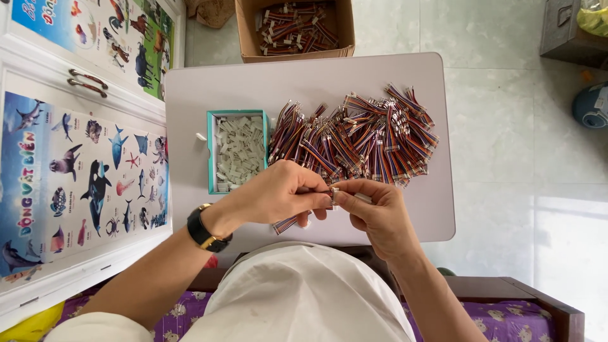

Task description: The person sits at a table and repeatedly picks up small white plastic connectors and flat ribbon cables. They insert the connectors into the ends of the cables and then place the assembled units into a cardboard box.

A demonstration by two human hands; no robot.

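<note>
My left hand (278, 193), with a black and gold watch on its wrist, pinches a short multicoloured ribbon cable (286, 223) whose loose end hangs out below the fingers. My right hand (379, 212) holds a small white plastic connector (335, 193) against the cable's end. The two hands meet fingertip to fingertip above the near edge of a small white table (304, 79). Just beyond them lies a big heap of the same ribbon cables (361, 139). A teal box (211, 152) of white connectors stands to the left of the heap.
A cardboard box (345, 28) with more cables sits on the tiled floor behind the table. White cabinet doors (38, 76) with animal posters run along the left. A grey metal box (563, 31) and a blue round object (590, 106) lie at the far right.
</note>
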